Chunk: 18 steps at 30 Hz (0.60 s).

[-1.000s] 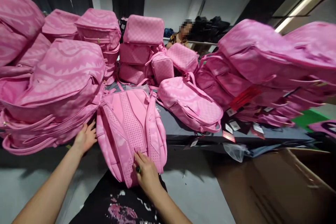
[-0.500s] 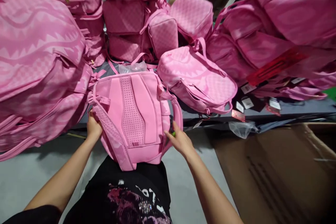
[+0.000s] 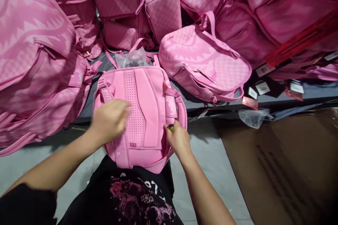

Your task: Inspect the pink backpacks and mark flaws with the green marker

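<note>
A pink backpack (image 3: 151,112) leans upright between the table edge and my body, its padded back panel and shoulder straps facing me. My right hand (image 3: 180,140) is closed on its right side edge, near the right strap. A small bright green item (image 3: 171,127) shows between those fingers; its kind is not clear. Across the left shoulder strap lies my left hand (image 3: 111,119), blurred by motion, so its fingers are hard to read. Behind the top edge sits a crumpled clear plastic bag (image 3: 132,58).
Another pink backpack (image 3: 203,63) lies on the grey table to the right. A large pink backpack (image 3: 31,52) crowds the left side, with more stacked behind. Hang tags (image 3: 262,88) and clear plastic (image 3: 255,117) lie at the table edge. Brown cardboard (image 3: 290,168) is low on the right.
My left hand has moved from the backpack's left side up and over its front, onto the left strap. My right hand keeps its hold. The view has tilted down.
</note>
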Available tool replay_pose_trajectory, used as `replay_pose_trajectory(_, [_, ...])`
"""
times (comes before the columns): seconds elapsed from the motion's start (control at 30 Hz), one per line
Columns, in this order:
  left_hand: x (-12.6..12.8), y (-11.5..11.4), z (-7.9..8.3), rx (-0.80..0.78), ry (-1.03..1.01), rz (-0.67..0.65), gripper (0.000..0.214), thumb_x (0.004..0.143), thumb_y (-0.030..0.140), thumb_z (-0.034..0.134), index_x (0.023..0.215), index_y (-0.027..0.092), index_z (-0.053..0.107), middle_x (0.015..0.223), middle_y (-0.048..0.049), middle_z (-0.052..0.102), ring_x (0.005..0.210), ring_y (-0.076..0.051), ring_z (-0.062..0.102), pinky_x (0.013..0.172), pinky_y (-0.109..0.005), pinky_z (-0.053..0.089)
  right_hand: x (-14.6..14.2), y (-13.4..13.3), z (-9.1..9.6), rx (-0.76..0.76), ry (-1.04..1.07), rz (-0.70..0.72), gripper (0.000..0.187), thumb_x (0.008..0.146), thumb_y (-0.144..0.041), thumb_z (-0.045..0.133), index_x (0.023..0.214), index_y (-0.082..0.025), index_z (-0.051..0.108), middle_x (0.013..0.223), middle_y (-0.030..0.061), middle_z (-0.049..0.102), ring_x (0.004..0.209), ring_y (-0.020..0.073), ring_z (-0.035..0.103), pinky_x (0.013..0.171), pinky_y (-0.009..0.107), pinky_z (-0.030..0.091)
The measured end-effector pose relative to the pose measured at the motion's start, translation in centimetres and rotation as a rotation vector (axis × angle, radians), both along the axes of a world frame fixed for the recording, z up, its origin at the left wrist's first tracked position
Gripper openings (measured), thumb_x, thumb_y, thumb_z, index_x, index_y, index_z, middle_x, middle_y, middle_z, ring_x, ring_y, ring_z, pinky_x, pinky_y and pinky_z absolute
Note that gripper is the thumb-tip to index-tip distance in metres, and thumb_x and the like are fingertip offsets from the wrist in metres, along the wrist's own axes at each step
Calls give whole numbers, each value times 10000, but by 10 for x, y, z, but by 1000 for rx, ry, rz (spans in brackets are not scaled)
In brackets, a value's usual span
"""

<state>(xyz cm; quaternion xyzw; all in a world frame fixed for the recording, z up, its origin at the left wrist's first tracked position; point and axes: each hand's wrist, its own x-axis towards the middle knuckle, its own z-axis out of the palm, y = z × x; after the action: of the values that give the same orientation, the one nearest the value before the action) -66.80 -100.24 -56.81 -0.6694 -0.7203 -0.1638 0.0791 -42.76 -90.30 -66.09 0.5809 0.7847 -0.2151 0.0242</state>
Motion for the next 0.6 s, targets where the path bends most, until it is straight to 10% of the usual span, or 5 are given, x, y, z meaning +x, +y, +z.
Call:
replay_pose_trajectory(0.1, [30,77,-18,2,177,-504,377,991,433,471,1196,174,652,1286,-135,659,1216,-301,567,1069,-502,403,-7,-5,-1,-43,-6,22,273,1018,-367,469,1166,-152,550,951,127,752,881,256,724,645,289,380])
replay_pose_trajectory(0.3, [30,144,-55,-149,349,-758,417,979,507,492,856,171,707,869,-88,690,845,-228,577,965,-458,397,-3,-9,-6,-65,-6,-6,289,1021,-363,466,1200,-145,532,927,124,749,875,267,727,642,294,388])
replay_pose_trajectory(0.6, [-47,185,10,-195,298,-375,470,937,636,471,973,225,696,1226,-45,594,1393,-287,358,1211,-586,97,-2,1,-11,-88,18,35,263,1015,-319,449,1180,-149,563,916,127,747,842,277,717,626,304,387])
